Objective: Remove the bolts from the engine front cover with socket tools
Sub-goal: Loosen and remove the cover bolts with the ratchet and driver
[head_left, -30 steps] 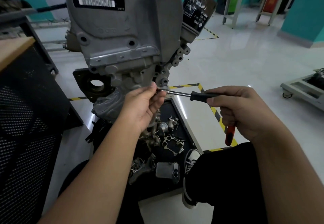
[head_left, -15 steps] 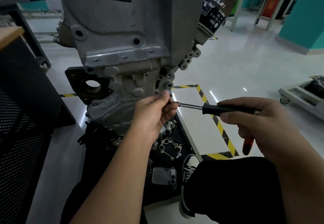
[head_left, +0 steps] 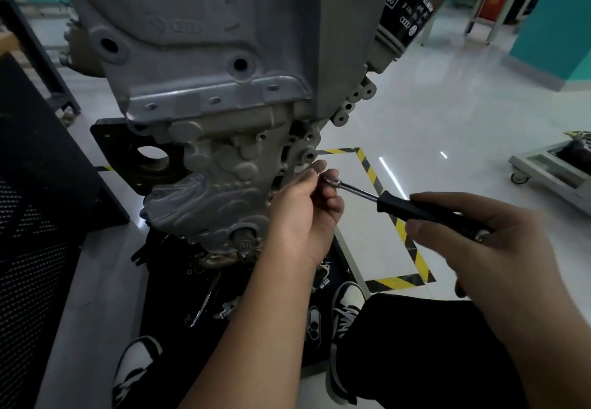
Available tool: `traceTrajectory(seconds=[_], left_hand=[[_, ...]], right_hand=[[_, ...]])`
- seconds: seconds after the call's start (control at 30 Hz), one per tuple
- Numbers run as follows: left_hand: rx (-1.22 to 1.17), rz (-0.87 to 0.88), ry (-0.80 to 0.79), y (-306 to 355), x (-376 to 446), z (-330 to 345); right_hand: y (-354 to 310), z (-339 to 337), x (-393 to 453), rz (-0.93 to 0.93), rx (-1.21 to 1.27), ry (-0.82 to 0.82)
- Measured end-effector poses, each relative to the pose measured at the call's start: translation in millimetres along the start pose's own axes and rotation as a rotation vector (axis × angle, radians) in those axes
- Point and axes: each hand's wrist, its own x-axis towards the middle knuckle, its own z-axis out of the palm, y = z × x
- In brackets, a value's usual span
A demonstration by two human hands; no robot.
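Observation:
The grey cast engine front cover hangs in front of me on its stand, with several empty bolt holes along its right edge. My right hand grips the black handle of a socket driver, whose steel shaft points left toward the cover. My left hand is at the cover's lower right edge, fingers curled and pinching round the socket tip of the driver. Whether a bolt sits in the socket is hidden by my fingers.
A black oil filter sticks out at the engine's upper right. Loose metal parts lie on the black tray under the engine, by my shoes. A black perforated cabinet stands left. Yellow-black tape marks the floor; a wheeled trolley is right.
My head has moved closer and lower to the engine. The driver tip with my left hand has come slightly away from the cover's edge, and the driver now slants down to the right.

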Motion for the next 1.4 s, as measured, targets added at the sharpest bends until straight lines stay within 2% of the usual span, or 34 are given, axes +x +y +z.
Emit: traceTrajectory(seconds=[0.17,0.43,0.77,1.2,1.4], left_hand=[[-0.074,0.006,-0.030,11,6,-3],[0.084,-0.020,0.065,18,12,-3],[0.173,-0.034,0.060,13,11,-8],[0.191,-0.006,0.064,8,17,-5],[0.157,0.019,0.144,5,22,-3]], right_hand=[[15,48,-27,-0.095,-0.049,0.075],[36,101,-58,-0.080,-0.120,0.100],[40,112,-72,-0.058,-0.124,0.230],[43,107,-65,0.024,-0.086,0.211],[44,107,-56,-0.001,-0.096,0.161]])
